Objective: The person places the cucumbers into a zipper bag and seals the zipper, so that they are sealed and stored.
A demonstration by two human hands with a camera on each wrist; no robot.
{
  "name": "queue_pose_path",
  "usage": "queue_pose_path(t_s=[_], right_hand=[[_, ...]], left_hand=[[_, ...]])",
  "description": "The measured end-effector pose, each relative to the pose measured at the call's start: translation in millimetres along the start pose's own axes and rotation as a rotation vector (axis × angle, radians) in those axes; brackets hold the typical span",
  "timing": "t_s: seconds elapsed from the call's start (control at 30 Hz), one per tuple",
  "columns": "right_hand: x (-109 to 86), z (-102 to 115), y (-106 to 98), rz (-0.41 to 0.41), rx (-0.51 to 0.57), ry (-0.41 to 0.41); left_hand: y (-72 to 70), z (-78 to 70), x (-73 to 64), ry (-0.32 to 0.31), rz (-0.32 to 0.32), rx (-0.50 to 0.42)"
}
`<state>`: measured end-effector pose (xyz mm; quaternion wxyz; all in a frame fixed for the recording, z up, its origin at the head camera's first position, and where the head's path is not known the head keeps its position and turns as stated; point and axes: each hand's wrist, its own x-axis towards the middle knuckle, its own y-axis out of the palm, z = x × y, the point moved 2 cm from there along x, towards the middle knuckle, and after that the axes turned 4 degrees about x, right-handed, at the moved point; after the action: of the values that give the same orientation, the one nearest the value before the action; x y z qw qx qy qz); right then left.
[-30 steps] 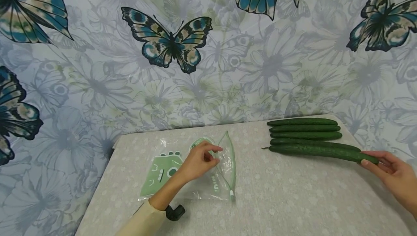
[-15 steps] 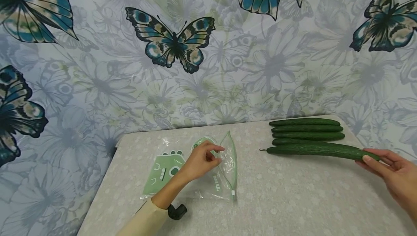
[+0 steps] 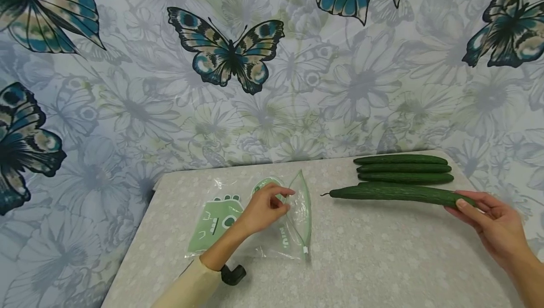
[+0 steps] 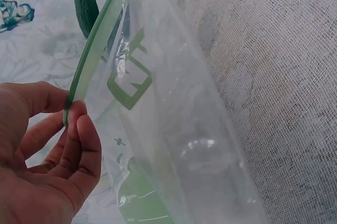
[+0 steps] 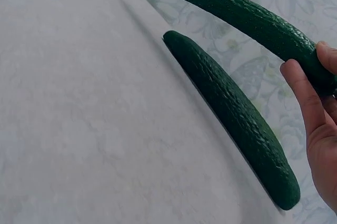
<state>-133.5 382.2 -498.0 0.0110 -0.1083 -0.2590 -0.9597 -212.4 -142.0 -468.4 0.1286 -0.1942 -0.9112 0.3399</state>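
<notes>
My right hand [image 3: 495,223] grips a long dark green cucumber [image 3: 395,193] by its right end. The cucumber's thin stem end points left toward the bag; in the right wrist view it is raised above the table. Thumb and fingers of my left hand [image 4: 50,150] pinch the green zip edge [image 4: 87,66] of a clear plastic zip bag [image 3: 265,246]. The bag has green cartoon prints and a white slider, and its mouth stands partly apart, facing the cucumbers. My left hand [image 3: 263,209] covers part of the bag in the head view.
Several more cucumbers [image 3: 403,168] lie in parallel at the table's back right; one is mostly hidden behind the held cucumber. A pale patterned cloth covers the table [image 3: 361,260]. Behind it hangs a butterfly-and-flower backdrop [image 3: 340,86].
My right hand has lifted the front cucumber from the row and moved it left, toward the bag's mouth. My left hand keeps its pinch on the bag, nearly still.
</notes>
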Motion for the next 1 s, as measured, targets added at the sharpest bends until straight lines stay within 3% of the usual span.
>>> queue_pose_path(t_s=[0.2,0.37,1.0], right_hand=[[6.8,-12,12,0.098,0.054,0.073],[12.4,-24,24,0.171,0.047,0.085],[25.8,-62,76,0.165,-0.056,0.135]], left_hand=[[-0.2,-0.1,1.5,-0.016,-0.018,-0.040],[1.0,3.6,2.0,-0.013,-0.026,-0.067],[4.4,-2.4,4.3,-0.033,0.021,-0.239]])
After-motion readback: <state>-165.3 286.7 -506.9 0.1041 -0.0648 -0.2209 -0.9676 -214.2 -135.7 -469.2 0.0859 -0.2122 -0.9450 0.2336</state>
